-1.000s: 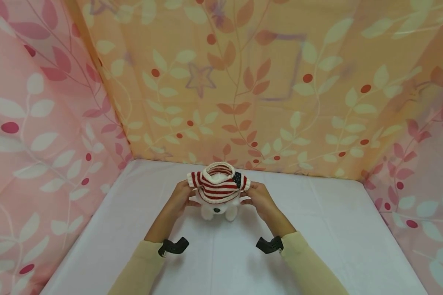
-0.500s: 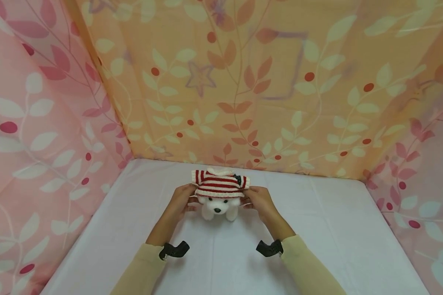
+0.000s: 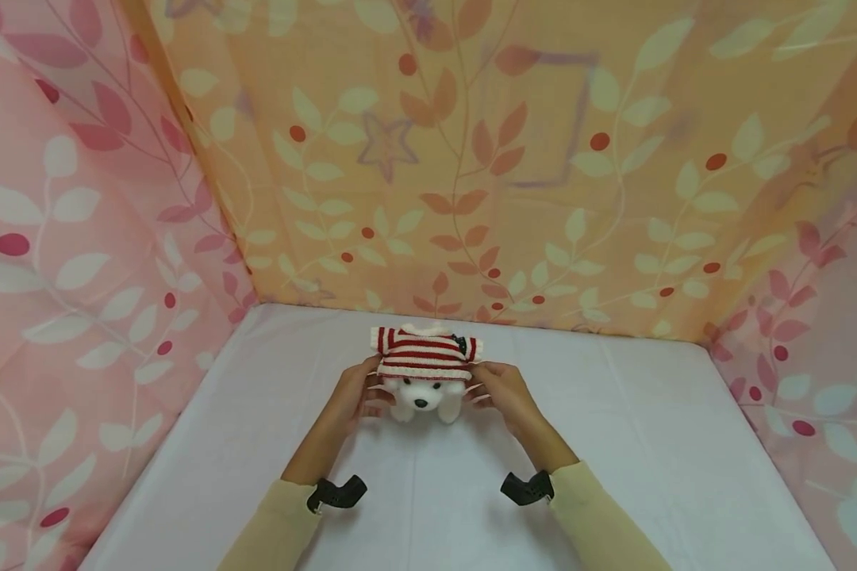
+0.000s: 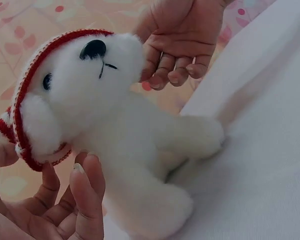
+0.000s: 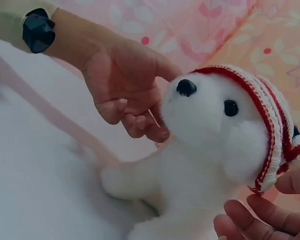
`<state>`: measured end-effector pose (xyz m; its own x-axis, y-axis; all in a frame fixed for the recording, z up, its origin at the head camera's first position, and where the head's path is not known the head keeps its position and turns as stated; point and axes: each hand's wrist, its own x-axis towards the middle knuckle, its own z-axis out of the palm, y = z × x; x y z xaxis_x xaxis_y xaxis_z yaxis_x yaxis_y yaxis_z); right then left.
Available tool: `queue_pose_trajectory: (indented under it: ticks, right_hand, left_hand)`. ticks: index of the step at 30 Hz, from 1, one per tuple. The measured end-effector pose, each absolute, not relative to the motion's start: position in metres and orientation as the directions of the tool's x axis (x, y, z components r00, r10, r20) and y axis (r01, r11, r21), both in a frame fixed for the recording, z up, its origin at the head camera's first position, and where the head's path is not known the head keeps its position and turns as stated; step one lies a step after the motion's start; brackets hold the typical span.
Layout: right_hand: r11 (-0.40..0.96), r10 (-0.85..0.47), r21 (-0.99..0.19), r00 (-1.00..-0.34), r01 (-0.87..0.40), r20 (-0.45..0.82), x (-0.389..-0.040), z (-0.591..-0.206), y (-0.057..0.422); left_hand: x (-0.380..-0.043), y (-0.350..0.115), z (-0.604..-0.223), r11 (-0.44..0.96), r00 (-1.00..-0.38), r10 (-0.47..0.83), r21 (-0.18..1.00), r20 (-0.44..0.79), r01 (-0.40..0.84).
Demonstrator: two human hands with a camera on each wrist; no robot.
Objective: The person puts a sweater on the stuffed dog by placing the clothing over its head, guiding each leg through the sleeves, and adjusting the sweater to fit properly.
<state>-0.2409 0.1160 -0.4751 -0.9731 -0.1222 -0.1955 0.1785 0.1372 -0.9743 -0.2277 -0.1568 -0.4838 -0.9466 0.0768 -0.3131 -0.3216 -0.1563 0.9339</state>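
Observation:
A white plush dog (image 3: 421, 398) sits upright on the white cloth, its black nose and eyes facing me. Over the top of its head sits a small knitted sweater (image 3: 426, 354), striped red and white with a dark blue patch. Its hem lies just above the eyes, and the short sleeves stick out sideways. My left hand (image 3: 350, 392) pinches the hem at one side, thumb and index finger at the edge (image 4: 27, 162). On the other side my right hand (image 3: 505, 392) pinches the hem likewise. Both hands' other fingers hang loosely curled beside the dog's head.
White cloth (image 3: 414, 507) covers the table. An orange leaf-print curtain (image 3: 436, 159) hangs behind it, close beyond the dog. Pink printed curtains (image 3: 78, 317) stand at the left and right sides. Each wrist wears a black camera mount (image 3: 339, 492).
The sweater has tipped back, so its neck opening no longer faces me. Its hem has risen from over the dog's eyes to above them. Both hands keep their pinch and have shifted only slightly.

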Motion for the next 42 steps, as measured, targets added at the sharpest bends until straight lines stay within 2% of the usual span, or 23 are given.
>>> queue_pose_trajectory:
  ticks: [3, 6, 8, 10, 13, 16, 20, 25, 29, 36, 42]
  right_hand:
    - [0.204, -0.071, -0.974, -0.991, 0.096, -0.112, -0.234, -0.471, 0.119]
    - [0.358, -0.039, -0.92, -0.987, -0.161, 0.157, -0.224, -0.467, 0.123]
    - [0.47, -0.06, -0.801, -0.919, -0.371, 0.39, -0.217, -0.466, 0.123]
    - [0.549, -0.116, -0.636, -0.803, -0.543, 0.585, -0.213, -0.466, 0.123]
    - [0.582, -0.225, -0.452, -0.667, -0.677, 0.71, -0.211, -0.465, 0.12]
    - [0.603, -0.294, -0.346, -0.603, -0.719, 0.742, -0.212, -0.463, 0.115]
    - [0.612, -0.319, -0.298, -0.573, -0.733, 0.755, -0.212, -0.462, 0.11]
    - [0.569, -0.323, -0.353, -0.596, -0.743, 0.735, -0.21, -0.462, 0.107]
    - [0.531, -0.335, -0.39, -0.61, -0.752, 0.718, -0.207, -0.465, 0.109]
    - [0.519, -0.407, -0.352, -0.588, -0.778, 0.699, -0.201, -0.47, 0.118]
    - [0.535, -0.509, -0.275, -0.565, -0.799, 0.649, -0.193, -0.475, 0.125]
  left_hand:
    - [-0.225, -0.159, -0.483, -0.149, -0.938, 0.108, 0.928, -0.328, -0.342]
    - [-0.221, -0.162, -0.481, -0.136, -0.933, 0.144, 0.927, -0.329, -0.348]
    - [-0.219, -0.163, -0.479, -0.122, -0.931, 0.158, 0.929, -0.33, -0.35]
    - [-0.217, -0.163, -0.477, -0.114, -0.929, 0.165, 0.929, -0.331, -0.351]
    - [-0.214, -0.163, -0.475, -0.118, -0.93, 0.156, 0.929, -0.332, -0.351]
    - [-0.214, -0.161, -0.474, -0.118, -0.933, 0.154, 0.931, -0.326, -0.345]
    - [-0.213, -0.158, -0.473, -0.156, -0.923, 0.198, 0.92, -0.329, -0.361]
    - [-0.212, -0.158, -0.476, -0.245, -0.907, 0.282, 0.891, -0.311, -0.382]
    - [-0.209, -0.16, -0.479, -0.324, -0.907, 0.299, 0.862, -0.297, -0.39]
    - [-0.2, -0.168, -0.484, -0.452, -0.9, 0.353, 0.796, -0.256, -0.403]
    - [-0.194, -0.174, -0.49, -0.58, -0.881, 0.431, 0.687, -0.197, -0.437]
